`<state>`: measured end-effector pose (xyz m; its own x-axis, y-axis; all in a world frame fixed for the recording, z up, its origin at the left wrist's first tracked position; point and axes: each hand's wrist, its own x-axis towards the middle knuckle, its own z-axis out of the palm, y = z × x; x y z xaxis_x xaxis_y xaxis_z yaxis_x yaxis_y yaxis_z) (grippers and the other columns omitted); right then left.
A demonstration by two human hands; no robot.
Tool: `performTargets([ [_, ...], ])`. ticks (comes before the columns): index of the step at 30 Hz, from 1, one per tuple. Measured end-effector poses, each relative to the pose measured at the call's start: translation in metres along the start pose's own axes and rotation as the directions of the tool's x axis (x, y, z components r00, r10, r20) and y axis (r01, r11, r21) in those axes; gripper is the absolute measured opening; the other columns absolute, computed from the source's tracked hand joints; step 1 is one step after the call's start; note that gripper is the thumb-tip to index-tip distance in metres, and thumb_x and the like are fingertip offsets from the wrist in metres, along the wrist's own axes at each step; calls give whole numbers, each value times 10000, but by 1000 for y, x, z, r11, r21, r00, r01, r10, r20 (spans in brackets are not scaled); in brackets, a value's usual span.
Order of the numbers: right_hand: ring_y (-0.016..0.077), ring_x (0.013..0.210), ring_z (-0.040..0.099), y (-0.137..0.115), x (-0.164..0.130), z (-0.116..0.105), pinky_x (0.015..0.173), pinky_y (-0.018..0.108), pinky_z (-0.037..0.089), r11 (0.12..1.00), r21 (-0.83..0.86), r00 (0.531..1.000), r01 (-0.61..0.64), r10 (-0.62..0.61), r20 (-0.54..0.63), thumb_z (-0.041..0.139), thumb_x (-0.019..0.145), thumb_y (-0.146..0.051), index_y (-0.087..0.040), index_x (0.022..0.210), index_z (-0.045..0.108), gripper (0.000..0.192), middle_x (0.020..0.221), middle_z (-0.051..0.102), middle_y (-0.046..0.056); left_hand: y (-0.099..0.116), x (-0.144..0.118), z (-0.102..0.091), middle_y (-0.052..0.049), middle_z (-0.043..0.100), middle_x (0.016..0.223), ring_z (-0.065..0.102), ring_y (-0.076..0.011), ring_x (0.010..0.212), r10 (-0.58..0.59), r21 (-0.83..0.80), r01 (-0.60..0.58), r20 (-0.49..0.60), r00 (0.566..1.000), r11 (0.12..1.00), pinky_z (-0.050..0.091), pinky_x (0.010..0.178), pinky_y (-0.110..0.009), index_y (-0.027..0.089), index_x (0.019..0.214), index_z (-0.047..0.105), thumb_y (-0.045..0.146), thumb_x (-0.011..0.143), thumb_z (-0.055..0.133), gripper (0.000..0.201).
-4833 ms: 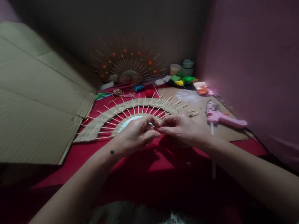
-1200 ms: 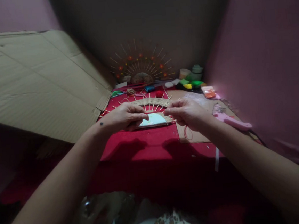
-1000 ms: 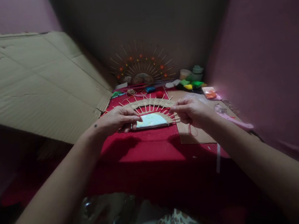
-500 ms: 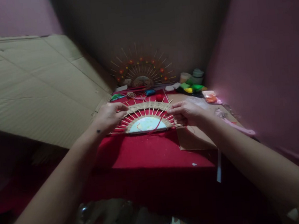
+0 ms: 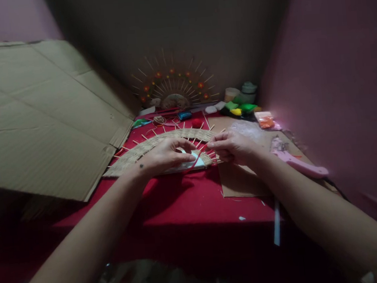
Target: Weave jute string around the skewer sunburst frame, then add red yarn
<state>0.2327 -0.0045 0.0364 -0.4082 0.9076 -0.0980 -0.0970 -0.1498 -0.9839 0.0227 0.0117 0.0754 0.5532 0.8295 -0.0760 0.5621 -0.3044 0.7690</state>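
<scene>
Woven half-round fan (image 5: 149, 147) on the desk (image 5: 187, 203) has both jute bands done, red thread (image 5: 196, 158) just starting across the skewers: left hand (image 5: 165, 154) pins the fan flat, right hand (image 5: 230, 146) pinches the thread beside it.

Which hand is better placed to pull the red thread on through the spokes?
Right hand, probably: its fingers pinch the red thread at the spokes, while the left hand lies flat on the woven fan.
</scene>
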Motion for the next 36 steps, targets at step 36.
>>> performTargets([
  [36,133,495,601,10,-6,3,546,316,553,964,265,981,-18,-34,190,607,789,-258,-146,933,564,188,751,693,73,-22,9,-2,21,524,506,427,-60,437,143,-57,-166,-291,946,984,327,417,-188,145,768,678,327,764,620,191],
])
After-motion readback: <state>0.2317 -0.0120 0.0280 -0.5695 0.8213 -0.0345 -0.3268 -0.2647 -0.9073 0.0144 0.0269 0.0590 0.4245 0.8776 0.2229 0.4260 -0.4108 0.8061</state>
